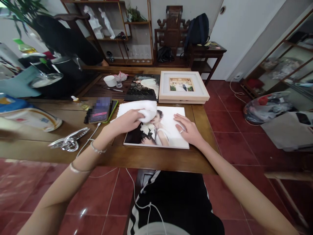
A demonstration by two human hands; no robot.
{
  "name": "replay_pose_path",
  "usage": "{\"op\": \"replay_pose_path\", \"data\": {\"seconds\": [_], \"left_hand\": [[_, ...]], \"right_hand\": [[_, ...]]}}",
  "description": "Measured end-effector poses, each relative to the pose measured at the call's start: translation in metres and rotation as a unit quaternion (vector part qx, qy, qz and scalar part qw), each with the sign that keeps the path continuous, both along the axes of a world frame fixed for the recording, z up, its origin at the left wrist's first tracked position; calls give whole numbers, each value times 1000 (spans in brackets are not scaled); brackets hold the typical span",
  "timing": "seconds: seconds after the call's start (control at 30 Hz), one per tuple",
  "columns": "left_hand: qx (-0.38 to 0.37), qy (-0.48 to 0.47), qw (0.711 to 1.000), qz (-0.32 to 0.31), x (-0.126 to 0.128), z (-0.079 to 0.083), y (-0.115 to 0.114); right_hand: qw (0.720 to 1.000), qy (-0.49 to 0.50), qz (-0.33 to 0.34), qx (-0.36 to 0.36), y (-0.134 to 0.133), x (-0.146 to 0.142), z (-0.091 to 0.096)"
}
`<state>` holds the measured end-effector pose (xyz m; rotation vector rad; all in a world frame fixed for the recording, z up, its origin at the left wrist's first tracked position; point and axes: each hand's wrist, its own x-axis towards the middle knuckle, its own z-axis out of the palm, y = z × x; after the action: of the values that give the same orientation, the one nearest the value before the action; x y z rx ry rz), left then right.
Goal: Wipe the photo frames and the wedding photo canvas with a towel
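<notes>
A large photo panel (168, 130) with a portrait on it lies flat near the table's front edge. My left hand (129, 120) grips a white cloth (149, 112), bunched against the panel's upper middle. Part of the cloth spreads out to the left beyond the fingers. On the panel's right side rests my right hand (187, 129), its fingers spread over the white area and a ring on one finger. Just behind the panel are a dark photo print (144, 88) and a pale wooden frame box (184, 98) with a small picture set in it.
Left of the panel, a phone (101, 109) with a cable lies on the wooden table (156, 160), near a silver metal clip (69, 140) and a blue-and-white bottle (29, 114). A white cup (110, 81) stands farther back. Bagged items (266, 106) sit on the red-tiled floor at right.
</notes>
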<state>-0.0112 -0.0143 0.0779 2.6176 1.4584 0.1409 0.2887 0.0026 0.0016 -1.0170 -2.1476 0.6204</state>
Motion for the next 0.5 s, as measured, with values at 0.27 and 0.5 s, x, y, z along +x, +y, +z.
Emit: {"op": "replay_pose_path", "data": {"seconds": [0.27,0.5], "left_hand": [[-2,82,997,9,33,6,-1],[-70,99,992,-29,64,27,-84]], "right_hand": [[1000,-2,1,0,0,1,0],[1000,-3,-4,1,0,0,0]]}}
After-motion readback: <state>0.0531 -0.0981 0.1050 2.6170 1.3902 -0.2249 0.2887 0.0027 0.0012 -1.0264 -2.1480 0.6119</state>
